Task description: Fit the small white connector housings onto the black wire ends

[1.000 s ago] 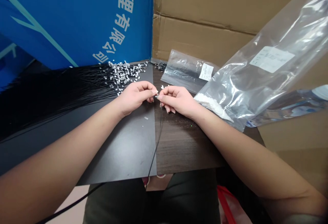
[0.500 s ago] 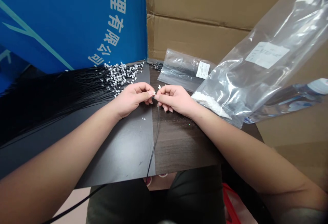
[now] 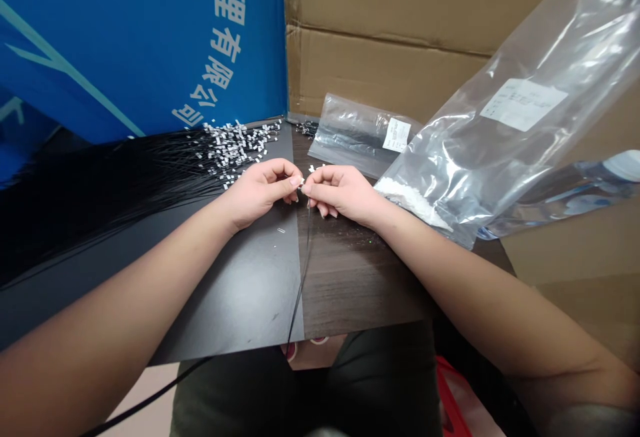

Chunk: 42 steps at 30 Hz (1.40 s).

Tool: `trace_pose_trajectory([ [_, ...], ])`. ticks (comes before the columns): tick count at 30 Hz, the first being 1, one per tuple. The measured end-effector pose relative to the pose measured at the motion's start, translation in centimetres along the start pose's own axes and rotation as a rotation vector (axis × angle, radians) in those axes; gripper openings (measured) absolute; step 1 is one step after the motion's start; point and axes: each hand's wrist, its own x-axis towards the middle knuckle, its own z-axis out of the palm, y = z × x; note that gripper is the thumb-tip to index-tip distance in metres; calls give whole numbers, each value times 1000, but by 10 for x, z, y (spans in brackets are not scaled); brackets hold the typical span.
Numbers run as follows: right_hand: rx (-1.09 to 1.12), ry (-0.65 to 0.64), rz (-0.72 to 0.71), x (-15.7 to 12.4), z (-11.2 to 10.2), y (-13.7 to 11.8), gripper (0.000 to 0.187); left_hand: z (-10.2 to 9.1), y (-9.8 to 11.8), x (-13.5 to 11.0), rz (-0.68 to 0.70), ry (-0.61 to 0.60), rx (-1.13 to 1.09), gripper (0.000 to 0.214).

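Fingertip to fingertip, both hands meet over the table. My left hand (image 3: pixel 260 191) is closed in a pinch on a small white connector (image 3: pixel 301 182), mostly covered by the fingertips. Opposite it, my right hand (image 3: pixel 347 195) pinches a thin black wire (image 3: pixel 306 250) close to the connector. From there the wire hangs down across the table and over its front edge. Whether the wire's end sits inside the connector is hidden by the fingers. A few small white pieces (image 3: pixel 313 169) show just behind my right hand.
At the left lies a big bundle of black wires (image 3: pixel 100 170) tipped with white connectors (image 3: pixel 235 147). A clear bag of white pieces (image 3: pixel 560 43) leans at right, beside a plastic bottle (image 3: pixel 565 200). Behind my hands are a smaller bag (image 3: pixel 345 133) and a cardboard wall (image 3: pixel 390 3).
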Motion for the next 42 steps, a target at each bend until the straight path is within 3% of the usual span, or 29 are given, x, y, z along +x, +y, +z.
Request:
trace_pose_trajectory([
  [27,6,38,7,-1,3,-1,20,3,-4,0,75,31,79,46],
  [42,69,10,-23,0,1,1,36,4,-3,-1,98,54,88,44],
])
